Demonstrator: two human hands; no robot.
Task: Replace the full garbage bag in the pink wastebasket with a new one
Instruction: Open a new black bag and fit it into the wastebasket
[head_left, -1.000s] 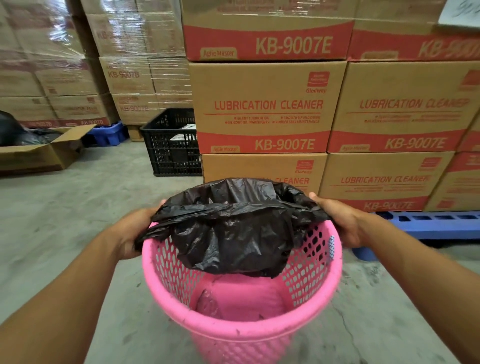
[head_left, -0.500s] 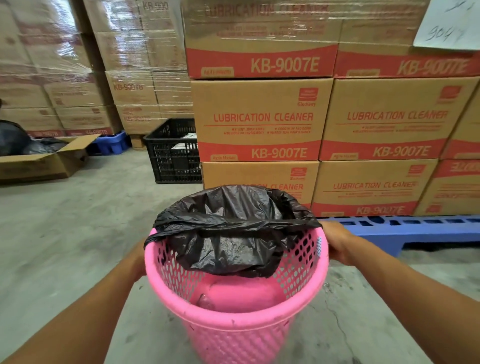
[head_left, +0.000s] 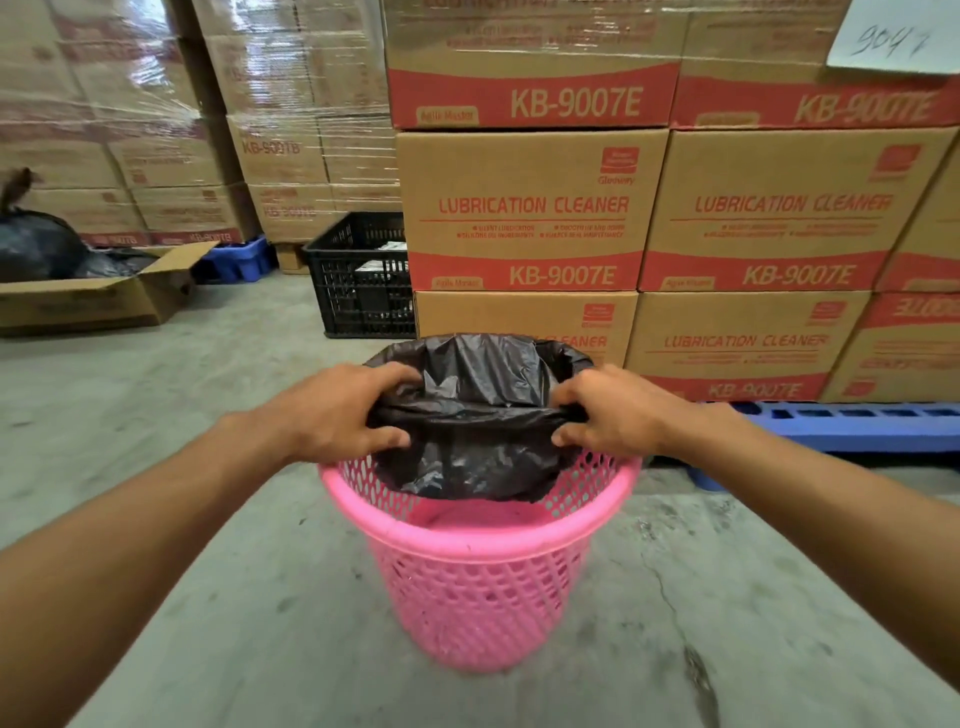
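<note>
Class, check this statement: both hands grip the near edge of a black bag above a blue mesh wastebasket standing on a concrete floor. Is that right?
Not quite. The wastebasket is pink, not blue, as the head view shows. The rest holds: the left hand and right hand both grip the near edge of the black bag above it, and it stands on the concrete floor.

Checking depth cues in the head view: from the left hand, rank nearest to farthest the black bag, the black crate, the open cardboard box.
From the left hand:
1. Black bag, gripped, over the pink basket.
2. Black crate, behind, on the floor.
3. Open cardboard box, far left.
</note>
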